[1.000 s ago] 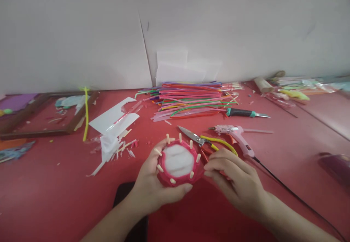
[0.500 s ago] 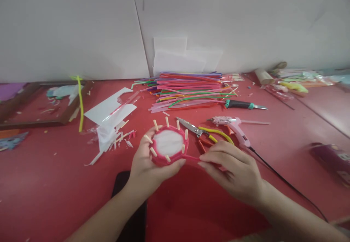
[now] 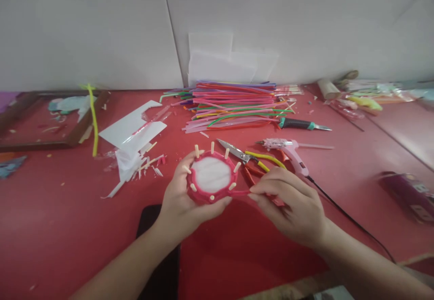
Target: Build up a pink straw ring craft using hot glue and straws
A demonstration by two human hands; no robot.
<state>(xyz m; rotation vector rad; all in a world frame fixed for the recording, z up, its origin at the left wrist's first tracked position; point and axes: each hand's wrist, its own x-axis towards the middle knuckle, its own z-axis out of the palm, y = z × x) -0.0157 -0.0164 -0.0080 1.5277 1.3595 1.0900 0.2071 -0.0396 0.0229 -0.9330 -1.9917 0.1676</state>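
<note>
Red tabletop (image 3: 210, 254) is stretching beneath a round piece (image 3: 212, 174), probably light, its pale pegs (image 3: 212, 147) seeming snappable, best held around its soft-looking pink wall (image 3: 200, 195), where the left hand (image 3: 185, 205) is cupping it while the right hand (image 3: 291, 202) is pinching its pink strand (image 3: 240, 193).

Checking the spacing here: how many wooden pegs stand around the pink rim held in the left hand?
8 wooden pegs ring the white disc: three far side, two right, one near, two left. None seems hidden.
</note>
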